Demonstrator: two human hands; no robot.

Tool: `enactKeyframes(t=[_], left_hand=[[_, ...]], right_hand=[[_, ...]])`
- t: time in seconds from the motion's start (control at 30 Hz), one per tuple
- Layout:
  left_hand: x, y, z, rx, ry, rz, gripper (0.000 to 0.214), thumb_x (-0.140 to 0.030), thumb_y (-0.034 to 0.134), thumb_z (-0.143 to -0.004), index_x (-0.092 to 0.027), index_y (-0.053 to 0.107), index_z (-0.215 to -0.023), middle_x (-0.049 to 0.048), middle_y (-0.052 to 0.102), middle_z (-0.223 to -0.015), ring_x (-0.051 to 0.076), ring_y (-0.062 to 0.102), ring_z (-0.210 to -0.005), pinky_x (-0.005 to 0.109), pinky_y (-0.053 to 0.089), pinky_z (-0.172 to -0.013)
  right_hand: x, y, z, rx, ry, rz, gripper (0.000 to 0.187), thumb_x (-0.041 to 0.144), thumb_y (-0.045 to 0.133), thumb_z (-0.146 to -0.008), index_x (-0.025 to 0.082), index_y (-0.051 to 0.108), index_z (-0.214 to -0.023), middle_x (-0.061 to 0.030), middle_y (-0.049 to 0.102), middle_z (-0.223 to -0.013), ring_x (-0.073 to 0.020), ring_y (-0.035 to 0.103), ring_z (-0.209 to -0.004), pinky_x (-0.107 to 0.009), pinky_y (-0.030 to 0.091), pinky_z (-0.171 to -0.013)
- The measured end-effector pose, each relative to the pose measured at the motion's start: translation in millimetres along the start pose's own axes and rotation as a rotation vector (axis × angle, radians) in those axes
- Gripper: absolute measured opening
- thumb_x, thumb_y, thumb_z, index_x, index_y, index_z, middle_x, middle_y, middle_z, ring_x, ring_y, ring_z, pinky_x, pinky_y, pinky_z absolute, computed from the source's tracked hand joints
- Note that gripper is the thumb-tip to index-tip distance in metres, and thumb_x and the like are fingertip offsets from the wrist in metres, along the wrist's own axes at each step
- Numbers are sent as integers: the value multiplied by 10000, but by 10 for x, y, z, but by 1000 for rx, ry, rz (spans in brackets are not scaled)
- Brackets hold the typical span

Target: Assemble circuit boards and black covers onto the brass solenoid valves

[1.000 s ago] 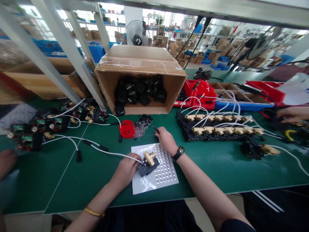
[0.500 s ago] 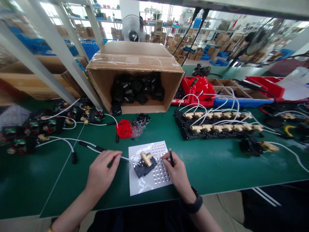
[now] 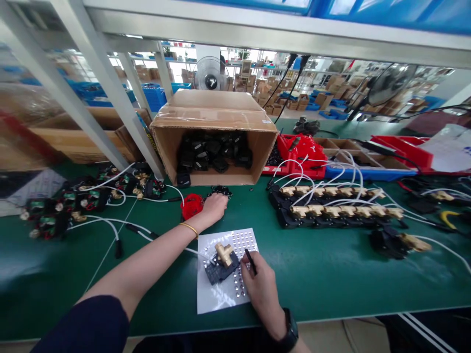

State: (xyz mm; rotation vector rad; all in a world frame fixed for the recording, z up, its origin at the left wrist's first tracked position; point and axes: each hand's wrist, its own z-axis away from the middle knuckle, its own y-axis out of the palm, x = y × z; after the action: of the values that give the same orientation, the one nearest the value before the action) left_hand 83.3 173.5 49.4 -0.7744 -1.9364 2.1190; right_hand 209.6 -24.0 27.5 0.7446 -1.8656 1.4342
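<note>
You face a long green bench [image 3: 331,274] under a grey steel frame, and behind it a warehouse of shelves, stacked cartons and a standing fan [image 3: 211,73]. A cardboard box [image 3: 213,127] lies on its side at the bench's back, black parts inside. To its right sit two rows of brass valves [image 3: 338,203] with white leads. Before you lies a white sheet of small dots [image 3: 224,274], carrying a brass valve on a black base [image 3: 221,260]. Your right hand [image 3: 259,287] pinches a thin black tool [image 3: 250,261] just beside it. Your left hand [image 3: 214,206] reaches out, fingers curled down on a heap of small black parts [image 3: 221,190] beside a red coil [image 3: 192,206].
</note>
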Motion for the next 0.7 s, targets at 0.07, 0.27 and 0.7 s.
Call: enactKeyframes(t=[0.07, 0.27, 0.7], left_hand=[[39, 1, 9, -8, 23, 34, 187, -291, 538, -854, -132, 588, -939, 58, 603, -992, 184, 577, -918, 395, 483, -810], [226, -42, 73, -93, 66, 211, 143, -260, 531, -854, -128, 585, -869, 36, 607, -895, 176, 573, -887, 393, 460, -817], [236, -366, 916, -466, -205, 806, 186, -291, 508, -815, -120, 581, -818, 21, 620, -667, 132, 585, -598, 248, 478, -554]], right_hand=[[0, -10, -21, 25, -66, 25, 112, 151, 429, -802, 184, 533, -775, -23, 582, -696, -150, 555, -611, -233, 419, -573], [13, -29, -29, 111, -180, 84, 166, 82, 405, -779, 189, 516, -840, -46, 588, -770, -179, 579, -705, -267, 438, -650], [53, -26, -55, 87, -99, 39, 127, 107, 446, -780, 180, 548, -798, -37, 599, -748, -165, 583, -694, -254, 451, -635]])
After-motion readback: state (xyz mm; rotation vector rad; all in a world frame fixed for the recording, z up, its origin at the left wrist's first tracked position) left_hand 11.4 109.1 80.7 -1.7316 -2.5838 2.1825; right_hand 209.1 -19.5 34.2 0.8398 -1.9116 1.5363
